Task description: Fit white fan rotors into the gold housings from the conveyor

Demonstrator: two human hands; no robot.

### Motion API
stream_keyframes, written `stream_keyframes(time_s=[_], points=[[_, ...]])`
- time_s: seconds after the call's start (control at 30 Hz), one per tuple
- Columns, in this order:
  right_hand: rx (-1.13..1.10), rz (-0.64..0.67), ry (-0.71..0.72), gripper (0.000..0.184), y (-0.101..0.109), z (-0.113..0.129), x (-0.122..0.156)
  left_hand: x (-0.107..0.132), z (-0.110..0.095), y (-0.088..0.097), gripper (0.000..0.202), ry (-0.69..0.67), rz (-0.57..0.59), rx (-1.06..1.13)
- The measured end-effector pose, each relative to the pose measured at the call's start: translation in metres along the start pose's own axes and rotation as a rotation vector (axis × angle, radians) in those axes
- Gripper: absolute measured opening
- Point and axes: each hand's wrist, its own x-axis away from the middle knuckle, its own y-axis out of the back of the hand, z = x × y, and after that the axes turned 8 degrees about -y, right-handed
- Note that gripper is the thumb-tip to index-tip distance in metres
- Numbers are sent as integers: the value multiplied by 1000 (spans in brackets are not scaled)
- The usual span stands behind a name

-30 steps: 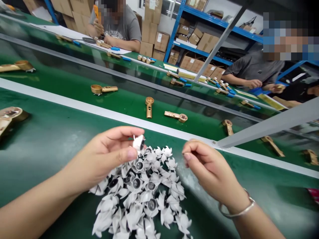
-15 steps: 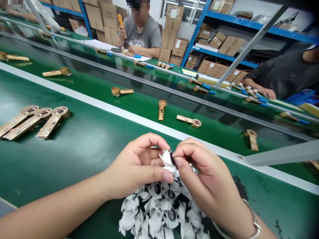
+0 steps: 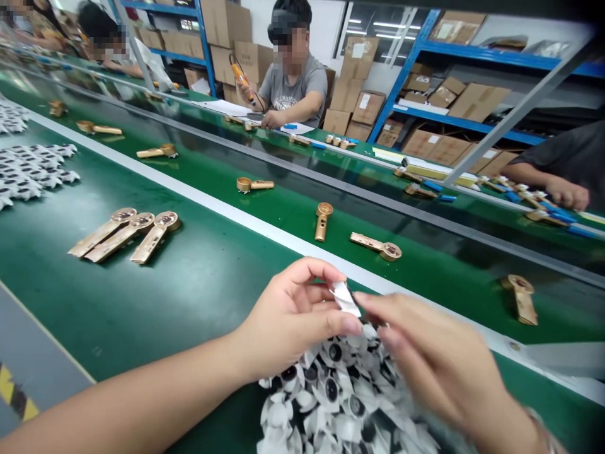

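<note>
My left hand (image 3: 290,315) holds one white bladed rotor (image 3: 346,301) in a pinch between thumb and fingertips; this grip is narrow and closed on the part, with the blades toward my palm and the dark face turned toward my right hand (image 3: 435,353); the rotor is tilted and sits above the far edge of the loose pile (image 3: 326,403) of like rotors; my right hand is blurred, its thumb and forefinger apart with a gap between them; the forefinger tip is just beside the dark face of the held rotor, and I cannot tell whether the two touch; a bracelet (image 3: 539,422) encircles my right wrist

The pile lies below both grips on the green work surface (image 3: 222,284); some of its rotors show dark round hubs, others only white blades; to the left of my left grip, three gold housings (image 3: 127,234) lie side by side, round ends away from me; farther left, white rotors in close rows (image 3: 33,167) cover the surface

Beyond the grips, a white rail (image 3: 203,198) runs slantwise; on the green lane (image 3: 283,214) behind it, more gold parts (image 3: 378,244) lie spaced apart, ahead and to both sides of the held rotor; well beyond my grips, a co-worker (image 3: 305,88) in a grey shirt holds an orange tool (image 3: 240,75); blue shelving (image 3: 472,52) with cardboard boxes (image 3: 479,101) stands in the background
</note>
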Motion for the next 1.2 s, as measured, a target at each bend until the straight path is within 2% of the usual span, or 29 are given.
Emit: stream_keyframes(time_s=[0.03,0.07,0.13,0.17,0.27,0.33,0.43,0.53,0.57,0.67,0.77,0.87,1.03,1.2], points=[[48,22,-77,34,-1,-22,-13,-2,-1,1,35,4,-25,-5],[136,19,-232,37,-2,-46,-28,-4,-3,2,34,6,-47,-17],[225,10,-396,71,-7,-94,-58,-7,-5,4,32,3,-88,-51],[251,44,-449,72,-10,-115,-71,-7,-7,5,31,4,-106,-64],[279,159,-528,41,-16,-155,-90,-8,-11,5,26,28,-140,-76],[274,189,-541,29,-16,-158,-88,-7,-13,6,26,43,-139,-84],[236,120,-550,37,-3,-132,-68,-5,-16,7,25,45,-104,-107],[138,-9,-546,63,18,-83,-35,-4,-17,8,26,6,-53,-119],[53,-49,-541,66,24,-65,-24,-3,-17,8,26,-15,-42,-120],[-317,-126,-524,52,31,-11,3,-1,-15,4,28,-59,-19,-137],[-602,-132,-499,45,24,23,19,2,-12,-2,33,-42,1,-210],[-678,-124,-483,50,14,36,26,5,-8,-5,37,-38,51,-304],[-483,-178,-435,54,7,39,29,6,-5,-5,38,-121,51,-490],[-357,-224,-399,52,5,41,29,7,-4,-8,36,-45,28,-324]])
